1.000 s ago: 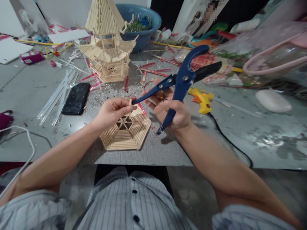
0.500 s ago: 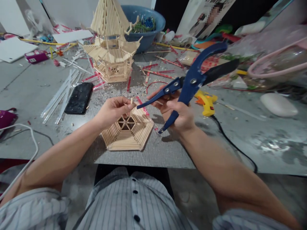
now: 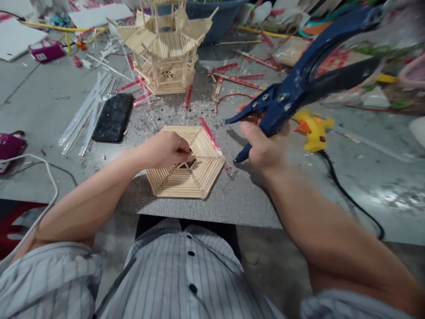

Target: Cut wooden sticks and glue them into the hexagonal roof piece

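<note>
My left hand (image 3: 168, 149) is closed in a pinch over the central opening of a hexagonal panel of thin wooden sticks (image 3: 181, 188). A short wooden stick (image 3: 191, 158) shows at its fingertips, mostly hidden by the fingers. The panel lies flat on the table, with spokes crossing its dark middle. To the right, my right hand (image 3: 265, 144) is wrapped round the handles of a blue pipe cutter (image 3: 282, 102). Its curved jaw and black blade stand apart, pointing up and right, with nothing between them.
A wooden stick pagoda (image 3: 166, 48) stands behind the panel, before a blue basin (image 3: 219, 22). A black phone (image 3: 113, 117) and clear glue sticks (image 3: 83, 115) lie left. A yellow glue gun (image 3: 312, 128) with a black cord is at right. Red wrapper strips and scraps litter the table (image 3: 245, 204).
My left hand has lowered from above the panel's far part to its central opening. My right hand with the cutter has drawn away to the right. The view has tilted down.
</note>
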`<act>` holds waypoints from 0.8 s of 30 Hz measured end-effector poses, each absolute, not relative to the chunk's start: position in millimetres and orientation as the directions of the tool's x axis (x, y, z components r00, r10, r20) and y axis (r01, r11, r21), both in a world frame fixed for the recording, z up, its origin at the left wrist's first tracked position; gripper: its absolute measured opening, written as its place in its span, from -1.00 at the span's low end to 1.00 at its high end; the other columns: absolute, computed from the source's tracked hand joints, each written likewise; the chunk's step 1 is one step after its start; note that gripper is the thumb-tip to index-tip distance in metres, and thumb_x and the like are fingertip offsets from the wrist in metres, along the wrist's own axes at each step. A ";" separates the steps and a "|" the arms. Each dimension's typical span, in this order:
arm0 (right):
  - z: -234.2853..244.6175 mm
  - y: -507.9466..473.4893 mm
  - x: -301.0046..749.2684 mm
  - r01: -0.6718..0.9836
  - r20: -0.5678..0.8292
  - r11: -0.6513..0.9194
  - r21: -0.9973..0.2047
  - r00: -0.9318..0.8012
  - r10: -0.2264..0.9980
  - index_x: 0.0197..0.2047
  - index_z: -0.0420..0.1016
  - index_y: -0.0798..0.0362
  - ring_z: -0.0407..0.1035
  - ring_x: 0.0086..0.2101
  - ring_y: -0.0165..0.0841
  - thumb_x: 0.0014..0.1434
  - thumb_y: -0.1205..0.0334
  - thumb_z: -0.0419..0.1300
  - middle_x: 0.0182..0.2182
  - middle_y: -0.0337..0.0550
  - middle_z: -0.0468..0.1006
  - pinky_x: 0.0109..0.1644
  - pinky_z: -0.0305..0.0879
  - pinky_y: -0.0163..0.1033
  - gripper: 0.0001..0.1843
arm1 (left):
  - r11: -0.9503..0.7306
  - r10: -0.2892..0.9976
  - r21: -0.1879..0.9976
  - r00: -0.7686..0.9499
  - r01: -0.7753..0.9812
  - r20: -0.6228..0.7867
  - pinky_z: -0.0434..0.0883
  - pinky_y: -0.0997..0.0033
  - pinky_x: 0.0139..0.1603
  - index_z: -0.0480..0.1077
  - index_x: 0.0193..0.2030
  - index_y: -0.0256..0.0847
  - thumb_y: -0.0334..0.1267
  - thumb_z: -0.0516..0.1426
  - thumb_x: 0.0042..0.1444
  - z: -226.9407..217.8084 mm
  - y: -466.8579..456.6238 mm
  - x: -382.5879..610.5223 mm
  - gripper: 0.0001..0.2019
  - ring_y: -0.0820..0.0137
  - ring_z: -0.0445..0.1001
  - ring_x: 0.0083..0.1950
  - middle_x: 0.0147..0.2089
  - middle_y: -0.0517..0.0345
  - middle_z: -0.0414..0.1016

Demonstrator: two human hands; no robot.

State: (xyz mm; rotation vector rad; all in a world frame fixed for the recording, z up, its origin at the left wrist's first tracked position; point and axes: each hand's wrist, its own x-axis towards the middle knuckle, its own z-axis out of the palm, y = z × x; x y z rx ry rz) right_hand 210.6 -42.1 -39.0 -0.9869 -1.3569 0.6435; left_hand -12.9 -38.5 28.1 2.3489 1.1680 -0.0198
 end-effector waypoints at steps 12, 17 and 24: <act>-49.9 -37.4 213.3 0.389 0.560 0.483 -0.785 0.110 0.822 -0.05 0.37 -0.19 0.42 -0.07 -0.11 0.12 -0.10 0.16 -0.09 -0.12 0.51 0.07 0.34 0.17 -0.65 | -0.587 0.716 0.346 0.669 0.732 -0.202 0.13 0.50 -0.38 0.57 -0.33 -0.20 -0.18 0.10 0.11 21.6 -37.9 -13.9 -0.77 0.51 0.40 -0.39 -0.34 0.16 0.59; -49.5 -38.5 212.4 0.428 0.567 0.480 -0.766 0.099 0.818 -0.07 0.38 -0.17 0.44 -0.11 -0.13 0.13 -0.08 0.16 -0.11 -0.10 0.52 0.06 0.35 0.15 -0.67 | -0.587 0.707 0.342 0.670 0.734 -0.225 0.16 0.50 -0.34 0.58 -0.31 -0.19 -0.17 0.11 0.12 19.3 -38.1 -13.3 -0.77 0.49 0.45 -0.34 -0.31 0.17 0.61; -49.9 -37.8 211.3 0.393 0.594 0.512 -0.764 0.118 0.796 -0.12 0.39 -0.15 0.45 -0.15 -0.16 0.09 -0.03 0.19 -0.15 -0.15 0.54 0.00 0.40 0.10 -0.70 | -0.566 0.705 0.357 0.661 0.743 -0.258 0.12 0.50 -0.38 0.56 -0.39 -0.20 -0.20 0.16 0.08 19.5 -37.4 -12.0 -0.82 0.52 0.39 -0.41 -0.42 0.23 0.55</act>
